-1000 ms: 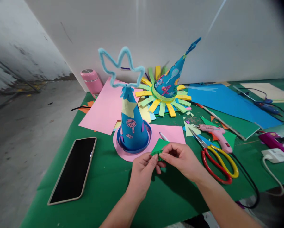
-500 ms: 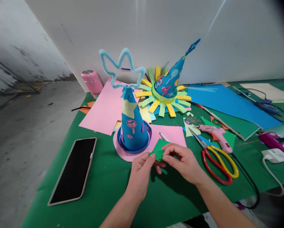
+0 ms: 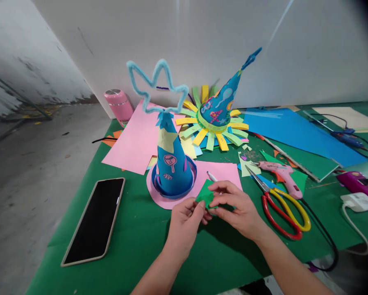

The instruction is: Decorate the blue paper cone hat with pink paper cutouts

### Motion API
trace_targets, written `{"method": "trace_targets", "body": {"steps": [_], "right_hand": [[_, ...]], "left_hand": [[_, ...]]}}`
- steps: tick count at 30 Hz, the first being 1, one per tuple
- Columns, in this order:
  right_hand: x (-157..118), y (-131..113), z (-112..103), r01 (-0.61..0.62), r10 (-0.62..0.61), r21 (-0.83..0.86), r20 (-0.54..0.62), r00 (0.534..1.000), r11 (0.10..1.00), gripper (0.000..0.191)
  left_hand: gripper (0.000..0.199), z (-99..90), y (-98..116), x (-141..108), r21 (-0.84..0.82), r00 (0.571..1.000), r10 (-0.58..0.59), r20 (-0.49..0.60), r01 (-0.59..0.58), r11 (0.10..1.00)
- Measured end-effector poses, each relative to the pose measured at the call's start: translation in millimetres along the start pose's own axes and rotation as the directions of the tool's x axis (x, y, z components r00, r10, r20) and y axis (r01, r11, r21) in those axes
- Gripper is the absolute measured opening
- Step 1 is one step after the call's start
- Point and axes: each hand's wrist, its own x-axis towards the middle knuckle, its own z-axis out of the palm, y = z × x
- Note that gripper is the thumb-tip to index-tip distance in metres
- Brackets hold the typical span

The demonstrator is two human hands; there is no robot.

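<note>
A small piece of green paper [image 3: 205, 194] is held up between both hands above the table's front part. My left hand [image 3: 188, 217] pinches its lower left edge between thumb and fingers. On the other side, my right hand [image 3: 233, 207] has its thumb and fingers closed on the paper's right edge. Just behind them stands a blue cone hat [image 3: 171, 166] with a pink brim, a yellow paper star and a light blue fuzzy star outline [image 3: 162, 65] on top. A pen [image 3: 211, 176] lies on pink paper beyond my fingers, partly covered by my right hand.
Scissors [image 3: 290, 215] with red and yellow handles and a pink glue gun [image 3: 282, 174] lie to the right. At the left is a phone [image 3: 94, 221]. Farther back are a second cone hat [image 3: 219, 107], a pink flask [image 3: 119, 105] and blue sheets [image 3: 297, 131].
My right fingers have shifted on the green paper and spread a little more. The paper has turned slightly in my hands. The objects on the table stay in place.
</note>
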Motion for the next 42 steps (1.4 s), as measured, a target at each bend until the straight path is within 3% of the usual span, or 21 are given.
{"method": "trace_targets", "body": {"steps": [7,13,21,29,42], "right_hand": [[1,0,1,-0.120,0.125,0.125,-0.030,0.992,0.985,0.003],[2,-3,7,-0.244,0.268,0.255,-0.062,0.962,0.936,0.011],[3,-6,12,-0.399,0.463,0.571,0.036,0.885,0.718,0.016],[3,-8,12,-0.439,0.507,0.546,0.030,0.861,0.713,0.020],[1,-10,11,-0.422,0.509,0.518,-0.031,0.860,0.744,0.026]], "left_hand": [[0.016,0.8,3,0,0.045,1.000,0.000,0.020,-0.001,0.999],[0.015,-0.4,4,0,0.078,1.000,0.004,0.026,-0.006,0.997],[0.014,-1.3,3,0,0.122,0.997,0.037,0.060,-0.044,0.992],[0.015,-3.2,0,0,0.145,0.990,0.048,0.135,-0.068,0.987],[0.015,-1.0,1,0,0.123,0.988,0.021,0.153,-0.040,0.992]]}}
